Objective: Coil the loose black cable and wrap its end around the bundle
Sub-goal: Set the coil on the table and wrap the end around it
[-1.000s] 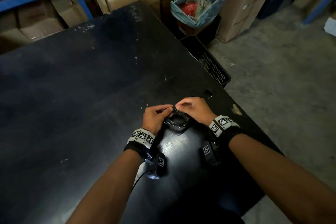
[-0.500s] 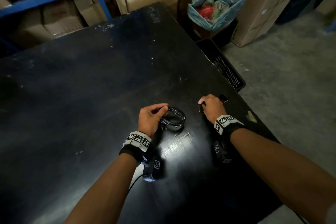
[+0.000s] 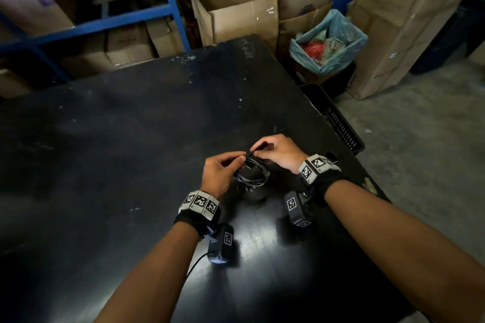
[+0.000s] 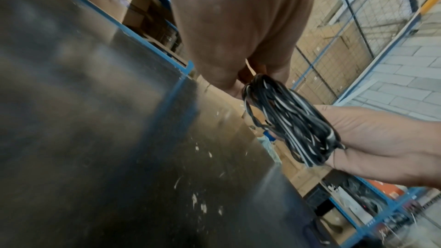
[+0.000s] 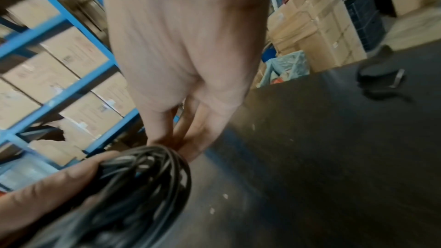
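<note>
Black cable (image 3: 250,174), thin and glossy, wound into a small round bundle of many loops; held just above black worktop (image 3: 131,139), toward its right edge, near side. Left hand (image 3: 219,174) gripping bundle's left side, thumb and fingers curled round the strands. Right hand (image 3: 278,152) at bundle's far side, thumb and forefinger pinched together on something dark there, probably the cable's free end, though too small to confirm in head view. Left wrist view: coil (image 4: 290,123) seen edge-on, strands packed fairly tight. Right wrist view blurred; fingers reaching down to coil's top.

Progress, judged: coiling done or nearly so, no loose length seen trailing on worktop. Wrap of the end around the bundle apparently just starting; no cross-turns visible over the loops. Left to do: several turns of the end across the bundle, then tuck.

Small dark object (image 5: 381,76) lying further along worktop, unidentified.
</note>
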